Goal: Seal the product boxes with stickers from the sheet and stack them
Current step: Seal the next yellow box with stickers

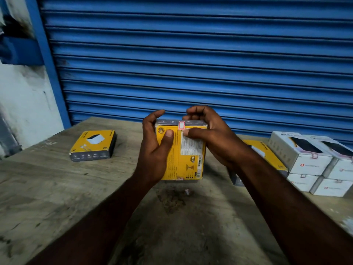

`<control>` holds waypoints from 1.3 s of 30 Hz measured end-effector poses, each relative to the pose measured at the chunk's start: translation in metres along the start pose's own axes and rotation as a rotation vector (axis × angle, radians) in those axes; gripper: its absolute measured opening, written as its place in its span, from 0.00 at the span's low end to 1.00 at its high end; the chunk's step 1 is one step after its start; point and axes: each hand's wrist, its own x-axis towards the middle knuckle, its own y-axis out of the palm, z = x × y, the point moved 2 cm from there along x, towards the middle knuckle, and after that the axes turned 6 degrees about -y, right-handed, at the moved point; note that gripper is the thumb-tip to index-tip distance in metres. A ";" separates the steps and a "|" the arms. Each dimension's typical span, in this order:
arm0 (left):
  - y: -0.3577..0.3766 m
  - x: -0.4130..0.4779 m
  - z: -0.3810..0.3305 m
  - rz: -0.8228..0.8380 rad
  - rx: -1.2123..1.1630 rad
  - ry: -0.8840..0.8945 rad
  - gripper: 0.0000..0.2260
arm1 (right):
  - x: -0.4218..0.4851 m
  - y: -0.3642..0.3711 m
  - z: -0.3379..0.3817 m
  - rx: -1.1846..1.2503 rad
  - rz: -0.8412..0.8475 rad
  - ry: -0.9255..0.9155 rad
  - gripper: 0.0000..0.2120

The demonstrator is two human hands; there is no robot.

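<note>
Sticker (181, 125) on held yellow box (188, 159); white box (307, 163) reads HALLEY

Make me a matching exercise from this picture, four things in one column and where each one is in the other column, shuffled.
Things:
1. barcode-side yellow box
2. white boxes
3. red-edged sticker
4. small pale scrap

Places:
A. lying alone on the table, near the person
B. gripped by the left hand and right hand
C. stacked two high at the right
D. folded over a box's top edge

Pairs: 1-B, 2-C, 3-D, 4-A.
</note>
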 end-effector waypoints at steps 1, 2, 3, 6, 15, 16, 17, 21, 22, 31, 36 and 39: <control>0.001 -0.001 -0.002 0.010 0.019 0.026 0.20 | 0.000 0.000 0.001 0.019 -0.008 0.008 0.20; 0.002 -0.001 -0.003 0.028 0.027 0.043 0.20 | 0.000 0.000 0.001 0.020 -0.023 0.015 0.21; 0.002 0.000 -0.003 0.047 0.029 0.057 0.20 | 0.000 0.001 0.001 0.008 -0.036 0.020 0.21; 0.000 0.002 -0.004 0.066 0.082 0.127 0.20 | 0.000 0.002 0.001 0.002 -0.056 0.053 0.22; -0.005 0.006 -0.007 0.122 0.197 0.180 0.26 | 0.004 0.000 0.004 0.294 -0.182 0.316 0.19; -0.004 0.006 -0.007 0.134 0.195 0.181 0.25 | 0.004 -0.001 0.004 0.301 -0.197 0.329 0.17; -0.003 0.006 -0.007 0.142 0.185 0.179 0.24 | 0.003 -0.001 0.005 0.305 -0.206 0.329 0.15; -0.002 0.007 -0.006 0.138 0.109 0.129 0.21 | 0.004 0.001 0.007 0.288 -0.200 0.259 0.07; -0.003 0.008 -0.005 0.138 0.090 0.114 0.20 | 0.004 0.002 0.007 0.294 -0.195 0.251 0.05; -0.002 0.011 0.001 0.195 -0.068 -0.033 0.17 | 0.003 0.004 0.001 0.201 -0.299 0.248 0.12; 0.002 0.008 0.004 0.176 -0.223 -0.202 0.16 | 0.002 0.008 -0.001 0.160 -0.355 0.120 0.06; 0.002 0.009 0.004 0.054 -0.344 -0.277 0.20 | -0.001 0.022 -0.001 0.067 -0.322 0.015 0.05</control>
